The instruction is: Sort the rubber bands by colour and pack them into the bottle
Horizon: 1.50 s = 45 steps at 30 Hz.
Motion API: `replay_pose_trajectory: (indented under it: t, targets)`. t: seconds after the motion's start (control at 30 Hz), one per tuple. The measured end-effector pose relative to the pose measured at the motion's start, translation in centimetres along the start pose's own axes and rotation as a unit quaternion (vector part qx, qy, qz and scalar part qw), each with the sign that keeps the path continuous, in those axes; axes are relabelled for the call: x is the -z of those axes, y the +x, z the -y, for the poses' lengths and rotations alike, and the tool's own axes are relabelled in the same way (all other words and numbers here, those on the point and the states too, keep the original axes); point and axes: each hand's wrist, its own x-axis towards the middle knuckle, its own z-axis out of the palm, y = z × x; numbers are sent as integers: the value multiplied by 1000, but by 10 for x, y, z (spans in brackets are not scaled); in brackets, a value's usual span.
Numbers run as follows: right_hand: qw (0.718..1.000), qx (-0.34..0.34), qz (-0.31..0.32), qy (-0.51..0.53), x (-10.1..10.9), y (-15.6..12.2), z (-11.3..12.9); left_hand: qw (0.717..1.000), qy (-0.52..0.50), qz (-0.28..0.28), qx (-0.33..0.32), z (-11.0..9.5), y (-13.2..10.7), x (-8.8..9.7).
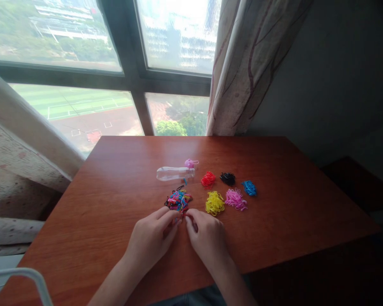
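- Just beyond left hand (150,234) and right hand (207,231), about equally near: mixed pile of bands (178,199).
- Nearly together at each grip; unclear if clamped on anything.

wooden-looking table (290,204), smooth with soft gloss, transparent bottle (172,174), glossy and smooth, rubber-looking mixed bands (178,199), curtain (234,85) of matt cloth

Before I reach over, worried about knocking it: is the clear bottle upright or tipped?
Tipped: the clear bottle lies on its side, its length stretched along the table beyond the mixed bands.
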Motion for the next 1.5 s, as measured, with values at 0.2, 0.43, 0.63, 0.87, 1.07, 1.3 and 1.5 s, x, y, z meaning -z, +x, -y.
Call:
replay_pose_trajectory:
  t: [0.2, 0.43, 0.63, 0.87, 1.07, 1.3, 1.5]
  targets:
    - [1000, 0, -8, 5, -1, 0, 0, 999, 37, 1, 3, 1, 4, -2]
    - [1000, 0, -7, 1, 0, 0, 1, 998, 58, 15, 12, 4, 7, 0]
    - [1000, 1, 3, 0, 0, 3, 5, 998, 51, 31, 17, 1, 8, 0]
    - [998, 1, -21, 59, -4, 2, 0, 999, 32, 22, 27, 0, 5, 3]
    - [989, 5, -33, 145, -4, 1, -3, 999, 20, 1, 28, 2, 5, 4]
    - [980, 4, -30, 195, -4, 0, -4, 1000, 5, -8, 25, 5, 5, 4]
    - [985, -1, -30, 171, -3, 1, -2, 1000, -1, -13, 20, 6, 6, 4]
